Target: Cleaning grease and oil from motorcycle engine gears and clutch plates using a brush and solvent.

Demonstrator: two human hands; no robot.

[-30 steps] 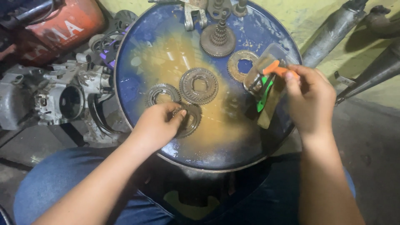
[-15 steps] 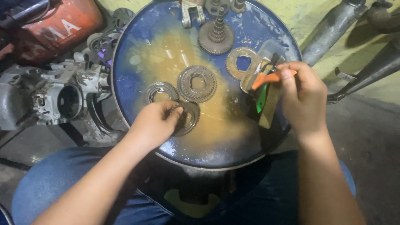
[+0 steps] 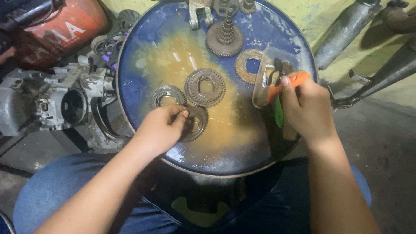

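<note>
On the drum lid (image 3: 143, 47), left hand (image 3: 158, 130) grips a gear (image 3: 196, 123).

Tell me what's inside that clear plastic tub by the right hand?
The clear tub holds the dark head of an orange-handled brush gripped by the right hand. Its greasy walls hide whatever else, such as liquid, is inside.

Our left hand (image 3: 161, 128) hides part of the gear (image 3: 196, 123) under it. Our right hand (image 3: 308, 108) covers the brush (image 3: 286, 84) handle. The top edge crops the drum (image 3: 143, 86).
</note>
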